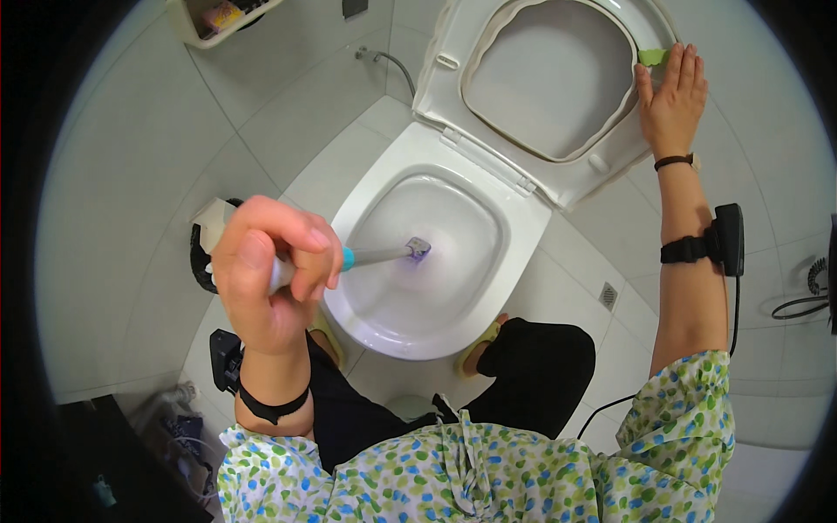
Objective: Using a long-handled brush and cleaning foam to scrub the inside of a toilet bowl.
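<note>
With the toilet seat (440, 96) already raised, the left grip (275, 266) is clasping the toilet brush (379, 255) inside the toilet bowl (475, 283), the outstretched right grip (673, 105) is bracing the seat's right edge, and rinsing seemingly is remaining.

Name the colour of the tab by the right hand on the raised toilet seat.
Light green; the tab shows best in the head view.

The toilet bowl (455, 307) sits in the middle, in front of the person (384, 479). Its seat (443, 94) leans up behind it. The brush (382, 255) goes from the left grip (272, 270), on the left, down into the bowl. The right grip (676, 106) is at the seat's right edge. A hose (399, 68) is behind the bowl, left of the seat. The drain (609, 296) is in the floor (560, 283), right of the bowl.
</note>
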`<action>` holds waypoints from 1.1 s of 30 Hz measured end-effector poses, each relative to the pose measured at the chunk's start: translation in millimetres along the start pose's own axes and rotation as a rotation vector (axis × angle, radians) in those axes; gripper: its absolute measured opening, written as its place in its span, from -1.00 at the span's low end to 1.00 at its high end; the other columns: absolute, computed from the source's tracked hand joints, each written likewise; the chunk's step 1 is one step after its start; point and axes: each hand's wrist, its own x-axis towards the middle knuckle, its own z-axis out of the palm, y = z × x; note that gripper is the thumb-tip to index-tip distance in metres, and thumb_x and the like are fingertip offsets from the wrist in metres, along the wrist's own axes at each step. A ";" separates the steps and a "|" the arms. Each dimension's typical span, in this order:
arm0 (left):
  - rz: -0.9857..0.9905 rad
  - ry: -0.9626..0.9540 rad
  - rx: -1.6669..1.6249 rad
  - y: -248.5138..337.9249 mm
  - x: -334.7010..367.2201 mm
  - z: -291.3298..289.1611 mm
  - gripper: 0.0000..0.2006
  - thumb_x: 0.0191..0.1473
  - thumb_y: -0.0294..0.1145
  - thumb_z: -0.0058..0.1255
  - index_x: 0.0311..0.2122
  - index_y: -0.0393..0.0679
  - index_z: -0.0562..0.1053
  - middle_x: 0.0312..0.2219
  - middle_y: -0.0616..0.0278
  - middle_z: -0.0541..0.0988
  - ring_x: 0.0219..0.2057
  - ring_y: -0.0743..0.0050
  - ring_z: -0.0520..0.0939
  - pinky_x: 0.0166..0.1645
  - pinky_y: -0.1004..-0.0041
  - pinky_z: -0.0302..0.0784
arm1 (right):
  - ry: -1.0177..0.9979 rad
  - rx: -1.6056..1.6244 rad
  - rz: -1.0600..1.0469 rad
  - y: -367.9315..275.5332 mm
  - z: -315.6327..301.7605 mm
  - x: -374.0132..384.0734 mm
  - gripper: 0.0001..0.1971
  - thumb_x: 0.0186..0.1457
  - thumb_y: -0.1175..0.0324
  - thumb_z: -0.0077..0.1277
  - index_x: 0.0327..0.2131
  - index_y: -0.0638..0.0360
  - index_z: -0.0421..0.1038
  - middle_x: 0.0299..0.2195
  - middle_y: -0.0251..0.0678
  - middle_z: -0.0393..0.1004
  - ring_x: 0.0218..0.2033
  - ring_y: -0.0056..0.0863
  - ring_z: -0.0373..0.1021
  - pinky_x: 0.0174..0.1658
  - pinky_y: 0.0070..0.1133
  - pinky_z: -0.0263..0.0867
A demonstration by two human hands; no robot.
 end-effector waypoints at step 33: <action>-0.297 -0.173 0.680 -26.0 -23.5 66.6 -0.66 0.11 -0.30 -0.17 -0.58 -0.33 0.45 -0.68 0.23 0.42 -0.69 0.54 0.37 -0.57 0.55 0.26 | -0.906 1.868 0.335 -275.1 -114.0 -169.9 -0.88 -0.10 0.35 0.05 -0.50 0.17 0.40 -0.52 -0.13 0.45 -0.43 -0.17 0.41 -0.36 -0.39 0.32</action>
